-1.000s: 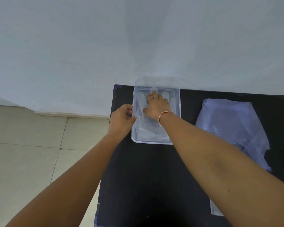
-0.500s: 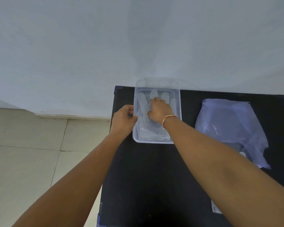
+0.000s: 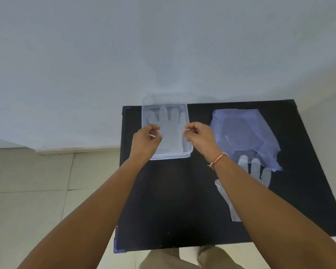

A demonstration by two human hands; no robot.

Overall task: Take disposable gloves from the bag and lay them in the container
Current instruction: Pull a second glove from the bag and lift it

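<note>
A clear plastic container stands at the far left of the black table. One transparent glove lies flat in it, fingers pointing away from me. My left hand is over the container's left side, fingertips pinched at the glove's left edge. My right hand is at the right side, pinching the glove's right edge. The bluish plastic bag lies to the right. Another glove sticks out of its near opening, partly hidden by my right forearm.
The table stands against a pale wall. Tiled floor lies to the left, past the table's edge. My trousers show below the near edge. The near half of the table is bare black surface.
My right hand has lifted off the glove it was pressing and moved to the container's right side. My left hand has shifted from the left rim inward. The view has tilted down.
</note>
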